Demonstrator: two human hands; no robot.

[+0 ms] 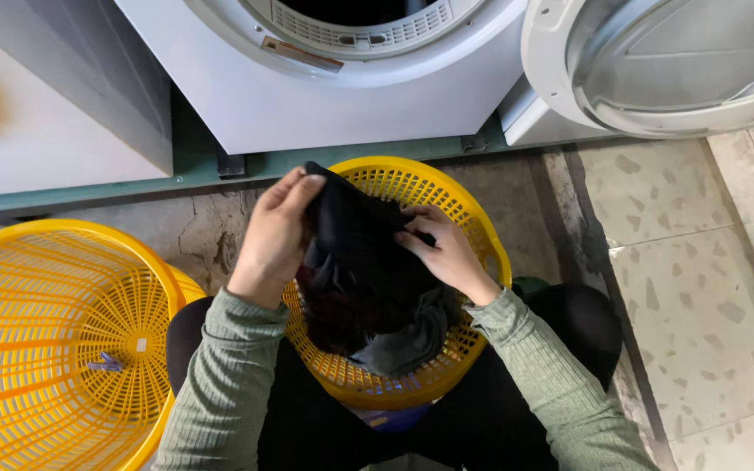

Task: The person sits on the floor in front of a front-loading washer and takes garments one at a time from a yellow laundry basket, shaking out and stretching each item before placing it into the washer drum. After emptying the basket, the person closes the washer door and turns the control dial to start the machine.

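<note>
Both hands' grip on black garment (355, 235), left hand (272, 235), right hand (447, 253), over yellow basket (482, 235)

Two yellow baskets: one (447, 218) right before the white dryer (342, 78), one (45, 340) left of it. Two hands (272, 240) (447, 253). One black garment (355, 235). One open round door (656, 61), right of the dryer.

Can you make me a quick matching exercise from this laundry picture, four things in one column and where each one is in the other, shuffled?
Things:
1. black garment
2. round machine door
3. small blue clip
4. left hand

Places or states:
A. swung open at upper right
B. lying in the yellow basket on the left
C. gripping the cloth's top edge
D. held up over the yellow basket in the middle

Pairs: 1-D, 2-A, 3-B, 4-C
</note>
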